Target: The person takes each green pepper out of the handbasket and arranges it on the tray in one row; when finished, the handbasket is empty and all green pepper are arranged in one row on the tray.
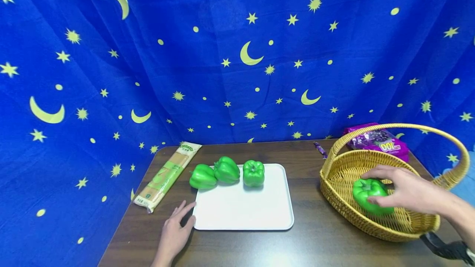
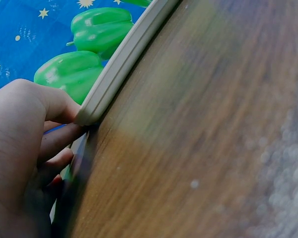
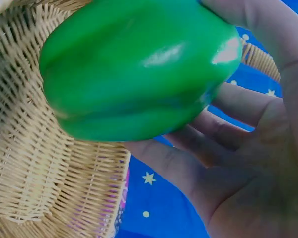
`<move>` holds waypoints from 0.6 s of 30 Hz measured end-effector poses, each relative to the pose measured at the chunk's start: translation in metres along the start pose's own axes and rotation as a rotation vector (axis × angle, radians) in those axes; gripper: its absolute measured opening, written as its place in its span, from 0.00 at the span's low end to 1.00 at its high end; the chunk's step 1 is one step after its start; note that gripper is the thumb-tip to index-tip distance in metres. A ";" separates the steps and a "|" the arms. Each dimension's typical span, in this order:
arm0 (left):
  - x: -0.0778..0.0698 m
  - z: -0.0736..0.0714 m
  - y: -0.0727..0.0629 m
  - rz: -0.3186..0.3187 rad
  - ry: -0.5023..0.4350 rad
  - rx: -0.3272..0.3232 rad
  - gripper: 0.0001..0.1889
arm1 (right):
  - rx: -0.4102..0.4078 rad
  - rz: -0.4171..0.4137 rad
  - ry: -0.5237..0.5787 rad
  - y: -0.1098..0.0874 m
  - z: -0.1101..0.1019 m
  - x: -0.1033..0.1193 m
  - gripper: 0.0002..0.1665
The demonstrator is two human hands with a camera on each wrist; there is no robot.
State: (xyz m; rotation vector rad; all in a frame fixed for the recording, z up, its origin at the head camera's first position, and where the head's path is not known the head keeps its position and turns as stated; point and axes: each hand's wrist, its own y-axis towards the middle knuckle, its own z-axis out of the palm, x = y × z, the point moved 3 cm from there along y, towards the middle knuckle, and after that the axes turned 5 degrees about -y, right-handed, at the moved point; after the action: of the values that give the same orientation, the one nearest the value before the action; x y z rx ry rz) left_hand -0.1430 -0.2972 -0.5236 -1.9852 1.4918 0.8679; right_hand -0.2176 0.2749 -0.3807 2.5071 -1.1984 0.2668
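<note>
My right hand (image 1: 412,188) grips a green bell pepper (image 1: 371,196) within the wicker basket (image 1: 334,201), thumb and fingers on opposite sides. In the right wrist view this pepper (image 3: 139,74) fills much of the picture, overlapping the basket's weave. At the tray's left edge, my left hand (image 1: 174,232) rests with thumb and index fingertips against the rim of the white tray (image 1: 245,209). Three more bell peppers are along the tray's back: one at its left corner (image 1: 203,177), another beside it (image 1: 226,170), the third (image 1: 254,173) a little to the right.
Left of the tray lies a long pack of noodles (image 1: 168,176), slanted on the wooden table (image 1: 308,238). A purple candy bag (image 1: 389,145) sits behind the basket, whose tall handle (image 1: 400,126) arches over it. One small purple wrapped candy (image 1: 320,150) lies near the back edge.
</note>
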 end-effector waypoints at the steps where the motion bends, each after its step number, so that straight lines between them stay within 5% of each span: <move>1: 0.000 0.000 0.000 -0.003 -0.001 0.001 0.22 | -0.004 0.006 0.007 0.001 -0.001 0.001 0.30; 7: 0.000 0.000 0.000 0.017 0.004 -0.005 0.22 | -0.004 0.062 0.002 0.005 -0.006 0.007 0.33; 18: -0.001 0.000 0.000 -0.010 0.012 0.003 0.22 | -0.147 -0.034 -0.039 0.017 -0.008 0.030 0.36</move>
State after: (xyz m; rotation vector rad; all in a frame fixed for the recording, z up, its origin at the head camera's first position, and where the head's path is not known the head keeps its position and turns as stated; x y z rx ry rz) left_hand -0.1435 -0.2968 -0.5225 -1.9967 1.4880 0.8505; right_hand -0.2121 0.2468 -0.3605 2.4130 -1.1460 0.1177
